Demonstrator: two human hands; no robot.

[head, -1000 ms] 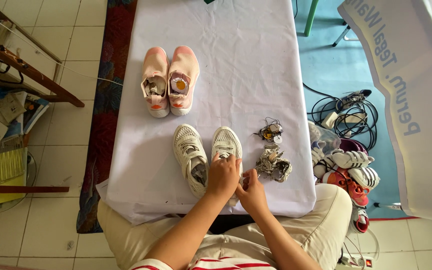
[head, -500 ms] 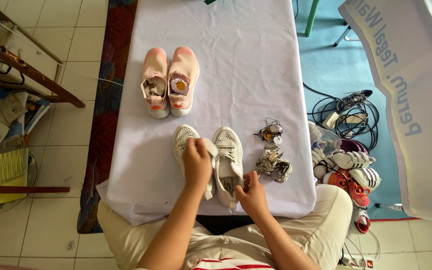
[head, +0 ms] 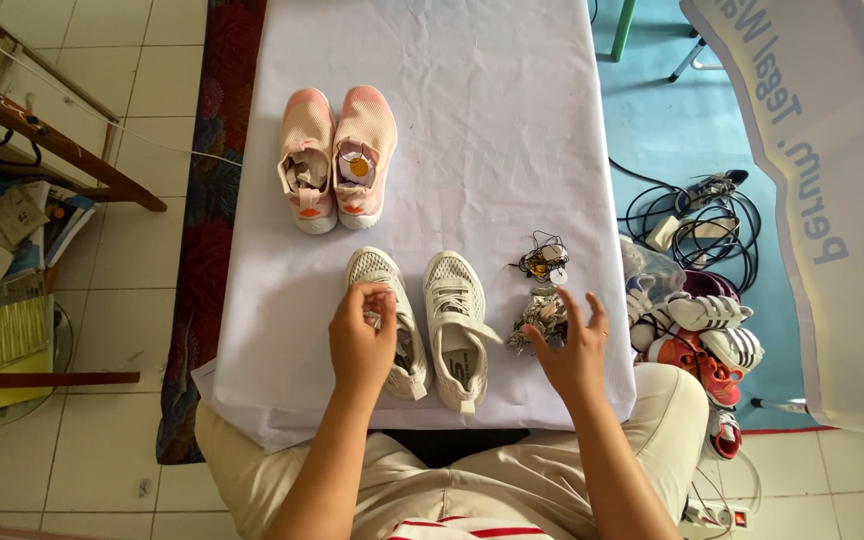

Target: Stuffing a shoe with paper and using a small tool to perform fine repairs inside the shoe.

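Two white sneakers lie side by side near the table's front edge. My left hand rests over the left white sneaker, fingers pinched at its strap or tongue. The right white sneaker lies untouched, its strap flipped open. My right hand hovers with spread fingers just right of it, beside a crumpled paper wad. A pair of pink sneakers stuffed with paper stands farther back.
A white cloth covers the table. A small bundle of tags and strings lies right of the white pair. On the floor to the right are several more shoes and coiled cables; a wooden shelf stands left.
My left hand moved from the right sneaker to the left one. My right hand left the shoes and swung right toward the paper wad. The right sneaker's strap now lies open.
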